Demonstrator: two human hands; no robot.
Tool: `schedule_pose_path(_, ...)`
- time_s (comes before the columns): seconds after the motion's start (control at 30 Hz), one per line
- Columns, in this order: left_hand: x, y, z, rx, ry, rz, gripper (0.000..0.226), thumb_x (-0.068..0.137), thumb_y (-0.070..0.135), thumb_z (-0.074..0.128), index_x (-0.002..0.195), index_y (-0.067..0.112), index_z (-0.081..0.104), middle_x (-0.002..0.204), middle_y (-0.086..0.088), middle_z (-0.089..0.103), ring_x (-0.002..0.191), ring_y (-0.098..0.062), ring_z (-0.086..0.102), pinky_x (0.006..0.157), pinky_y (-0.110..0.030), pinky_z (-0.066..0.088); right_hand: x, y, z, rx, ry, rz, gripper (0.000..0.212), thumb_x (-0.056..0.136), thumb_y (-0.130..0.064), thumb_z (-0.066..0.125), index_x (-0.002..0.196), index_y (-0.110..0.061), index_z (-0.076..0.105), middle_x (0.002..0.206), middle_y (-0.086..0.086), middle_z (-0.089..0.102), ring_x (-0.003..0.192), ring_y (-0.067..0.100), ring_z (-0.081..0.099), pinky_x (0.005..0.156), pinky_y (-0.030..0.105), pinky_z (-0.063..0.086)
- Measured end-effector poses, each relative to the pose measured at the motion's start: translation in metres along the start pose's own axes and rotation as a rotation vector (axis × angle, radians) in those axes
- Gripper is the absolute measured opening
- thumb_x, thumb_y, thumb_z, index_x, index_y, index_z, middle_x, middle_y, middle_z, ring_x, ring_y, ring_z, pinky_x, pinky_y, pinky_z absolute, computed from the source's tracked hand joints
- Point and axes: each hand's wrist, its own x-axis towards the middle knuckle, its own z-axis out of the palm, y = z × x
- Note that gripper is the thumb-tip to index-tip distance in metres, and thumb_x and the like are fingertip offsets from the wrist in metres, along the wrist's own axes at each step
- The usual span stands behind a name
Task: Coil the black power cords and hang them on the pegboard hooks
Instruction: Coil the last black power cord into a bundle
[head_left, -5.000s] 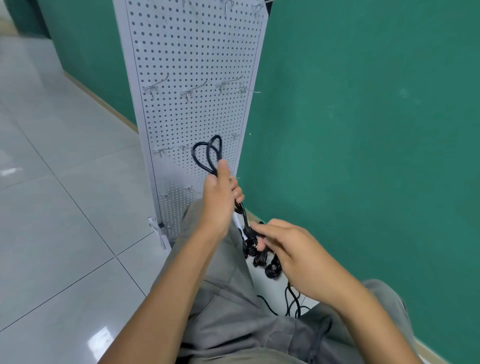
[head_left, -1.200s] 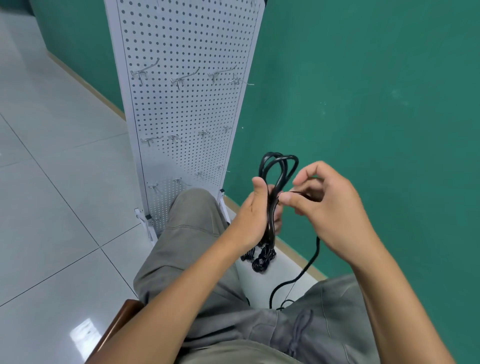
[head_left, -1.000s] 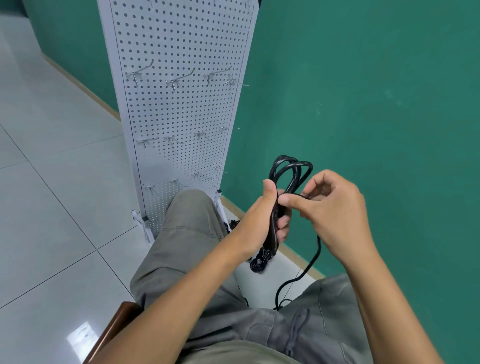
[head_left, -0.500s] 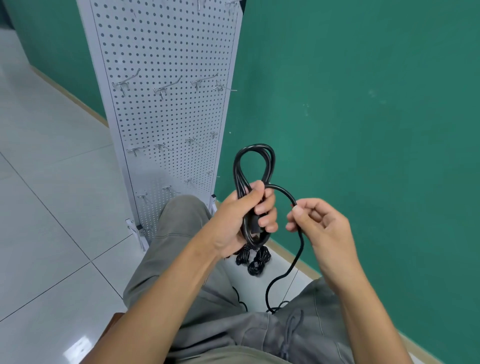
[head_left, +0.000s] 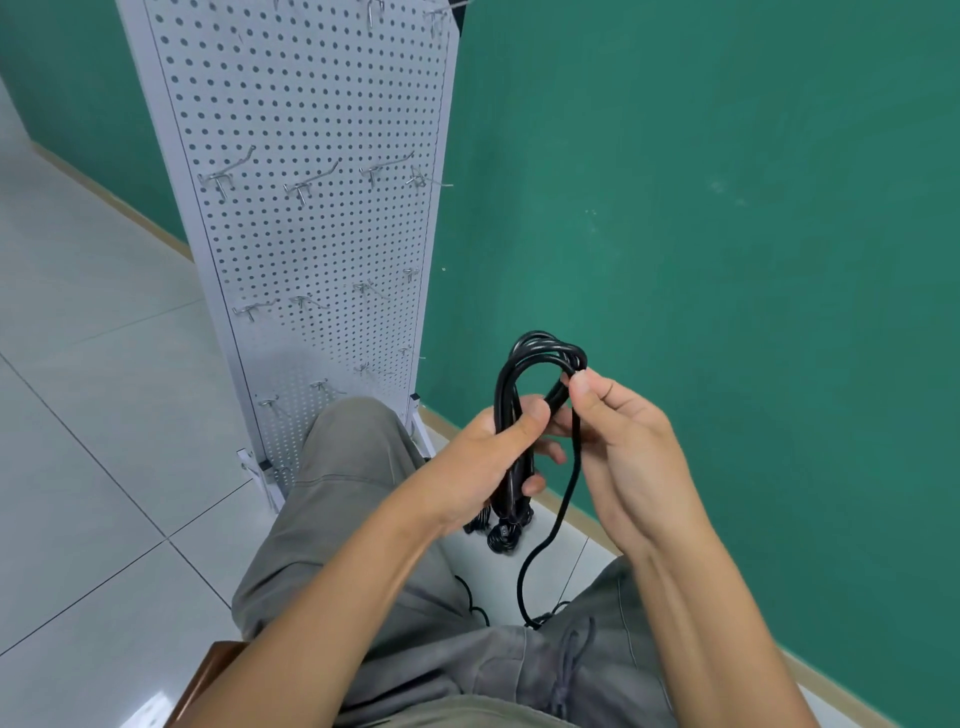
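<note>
My left hand (head_left: 483, 462) grips a black power cord (head_left: 535, 353) folded into upright loops in front of the green wall. My right hand (head_left: 618, 441) pinches a strand of that cord near the top of the loops. The cord's loose tail (head_left: 550, 540) hangs from my right fingers down to the floor between my knees. The white pegboard (head_left: 311, 234) stands to the left, with rows of bare metal hooks (head_left: 306, 182). More black cord ends (head_left: 501, 535) lie on the floor below my hands.
A green wall (head_left: 727, 234) fills the right side, close behind my hands. Pale floor tiles (head_left: 93, 415) spread to the left. My grey-trousered knees (head_left: 353, 467) sit just before the pegboard's feet. A brown chair edge (head_left: 208, 670) shows at the bottom.
My right hand has lifted the loose strand from beside the coil up to the top of the loops. My left hand keeps its grip on the bundle.
</note>
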Motion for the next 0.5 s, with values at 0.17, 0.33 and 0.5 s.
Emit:
schedule_pose_path(0.17, 0.000, 0.005, -0.008, 0.187, -0.031, 0.034, 0.050, 0.099, 0.041, 0.049, 0.119, -0.002, 0.065, 0.108, -0.013, 0.073, 0.081, -0.013, 0.055, 0.059, -0.025, 0.044, 0.000, -0.009, 0.009, -0.034, 0.057, 0.000, 0.016, 0.101, -0.018, 0.059, 0.102, -0.004, 0.068, 0.111, 0.006, 0.072, 0.065, 0.008, 0.065, 0.053, 0.017, 0.052)
schedule_pose_path(0.33, 0.000, 0.010, -0.018, 0.297, -0.095, 0.006, 0.037, 0.103, 0.046, 0.050, 0.098, 0.014, 0.069, 0.086, 0.003, 0.067, 0.079, -0.017, 0.051, 0.070, -0.029, 0.048, 0.011, -0.008, 0.005, -0.215, 0.105, -0.088, 0.021, 0.099, -0.015, 0.064, 0.100, 0.004, 0.072, 0.132, -0.004, 0.067, 0.103, -0.001, 0.068, 0.060, 0.008, 0.051)
schedule_pose_path(0.5, -0.001, 0.012, -0.021, 0.311, -0.154, -0.022, 0.037, 0.103, 0.045, 0.049, 0.092, 0.012, 0.062, 0.077, -0.003, 0.062, 0.076, -0.027, 0.050, 0.069, -0.040, 0.043, 0.016, -0.007, 0.007, -0.303, 0.119, -0.113, 0.018, 0.100, -0.020, 0.064, 0.093, -0.006, 0.074, 0.125, -0.010, 0.070, 0.119, 0.006, 0.064, 0.094, 0.027, 0.051)
